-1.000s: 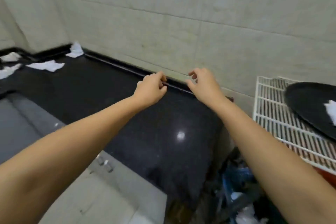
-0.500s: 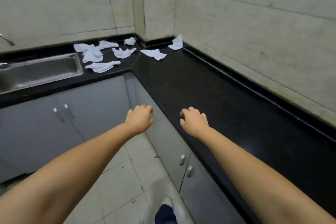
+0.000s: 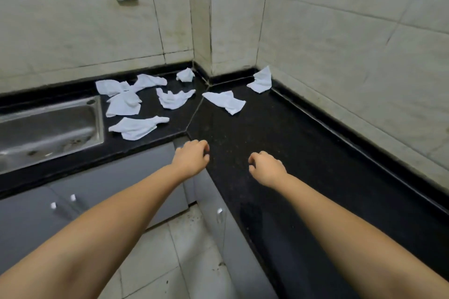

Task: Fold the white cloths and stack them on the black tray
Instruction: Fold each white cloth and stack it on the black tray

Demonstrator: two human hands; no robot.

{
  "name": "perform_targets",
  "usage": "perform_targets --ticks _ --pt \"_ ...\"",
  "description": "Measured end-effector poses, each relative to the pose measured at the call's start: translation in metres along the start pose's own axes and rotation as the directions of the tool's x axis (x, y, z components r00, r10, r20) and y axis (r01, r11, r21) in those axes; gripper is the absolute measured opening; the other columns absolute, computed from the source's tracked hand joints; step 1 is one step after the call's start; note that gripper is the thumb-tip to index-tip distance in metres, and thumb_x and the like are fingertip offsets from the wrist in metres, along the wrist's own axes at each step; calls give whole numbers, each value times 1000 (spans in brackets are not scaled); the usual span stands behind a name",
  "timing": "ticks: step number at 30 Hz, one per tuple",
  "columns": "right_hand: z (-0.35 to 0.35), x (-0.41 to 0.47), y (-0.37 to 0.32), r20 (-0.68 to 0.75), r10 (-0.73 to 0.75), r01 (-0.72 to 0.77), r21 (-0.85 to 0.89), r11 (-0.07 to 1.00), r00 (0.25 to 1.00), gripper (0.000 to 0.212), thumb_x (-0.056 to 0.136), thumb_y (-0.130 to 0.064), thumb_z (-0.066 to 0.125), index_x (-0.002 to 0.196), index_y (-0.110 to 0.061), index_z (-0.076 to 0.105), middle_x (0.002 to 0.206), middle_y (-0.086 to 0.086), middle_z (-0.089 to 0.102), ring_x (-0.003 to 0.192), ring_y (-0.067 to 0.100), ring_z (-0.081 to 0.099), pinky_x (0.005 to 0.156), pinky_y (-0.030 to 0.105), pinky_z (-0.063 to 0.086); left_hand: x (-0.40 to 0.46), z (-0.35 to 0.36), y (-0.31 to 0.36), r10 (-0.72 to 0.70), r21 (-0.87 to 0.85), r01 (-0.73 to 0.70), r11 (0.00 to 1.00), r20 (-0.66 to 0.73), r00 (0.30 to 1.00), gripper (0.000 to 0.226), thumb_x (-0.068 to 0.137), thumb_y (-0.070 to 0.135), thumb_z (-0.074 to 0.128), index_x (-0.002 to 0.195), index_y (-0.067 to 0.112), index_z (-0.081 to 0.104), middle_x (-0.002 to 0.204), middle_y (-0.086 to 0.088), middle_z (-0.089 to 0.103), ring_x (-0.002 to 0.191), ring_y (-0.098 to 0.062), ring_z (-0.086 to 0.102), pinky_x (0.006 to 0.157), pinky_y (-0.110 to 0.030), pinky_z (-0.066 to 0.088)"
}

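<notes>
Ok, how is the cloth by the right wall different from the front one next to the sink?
The wall cloth leans up against the black wall strip; the sink cloth lies flat. The wall cloth is bunched and pointed; the sink cloth is stretched long with a thin tail. Both are white, crumpled and unfolded.

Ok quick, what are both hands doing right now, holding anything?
Left hand: closed, curled over the counter edge area, holding nothing.
Right hand: closed, curled above the counter, holding nothing.
</notes>
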State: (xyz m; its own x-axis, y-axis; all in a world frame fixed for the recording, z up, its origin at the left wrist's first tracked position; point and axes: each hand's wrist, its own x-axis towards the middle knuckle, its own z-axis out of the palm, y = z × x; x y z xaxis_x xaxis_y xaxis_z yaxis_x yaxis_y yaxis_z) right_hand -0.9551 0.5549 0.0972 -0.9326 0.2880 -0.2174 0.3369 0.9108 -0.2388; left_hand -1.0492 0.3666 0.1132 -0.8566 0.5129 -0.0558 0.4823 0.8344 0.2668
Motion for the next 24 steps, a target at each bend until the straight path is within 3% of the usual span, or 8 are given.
perform_targets --ticks 8,16,19,24 --pt "-18 135 16 11 72 -73 74 995 997 28 95 -25 43 120 -17 54 122 7 50 108 27 55 92 40 45 154 15 -18 77 2 -77 997 87 993 25 92 25 46 114 18 55 116 -6 57 110 -27 52 91 -42 42" --pt "-15 302 24 26 244 -244 209 947 969 26 95 -23 42 116 -16 56 119 7 51 104 25 56 92 42 48 349 34 -54 169 -25 -167 986 183 968 23 91 22 46 110 16 56 112 -5 58 104 -25 54 90 -42 44" --pt "-16 368 24 31 311 -308 257 916 950 27 95 -20 41 116 -12 57 119 10 52 103 27 56 91 42 48 425 36 -71 198 -75 -187 980 181 964 29 91 19 46 118 14 55 116 -6 59 108 -26 54 91 -41 45" --pt "-8 437 25 0 383 -359 345 867 924 42 96 -14 39 138 -13 41 139 11 40 124 30 45 94 43 45 510 47 -87 293 -58 -288 956 258 921 37 92 18 45 129 15 47 129 -9 51 116 -28 49 95 -41 40"
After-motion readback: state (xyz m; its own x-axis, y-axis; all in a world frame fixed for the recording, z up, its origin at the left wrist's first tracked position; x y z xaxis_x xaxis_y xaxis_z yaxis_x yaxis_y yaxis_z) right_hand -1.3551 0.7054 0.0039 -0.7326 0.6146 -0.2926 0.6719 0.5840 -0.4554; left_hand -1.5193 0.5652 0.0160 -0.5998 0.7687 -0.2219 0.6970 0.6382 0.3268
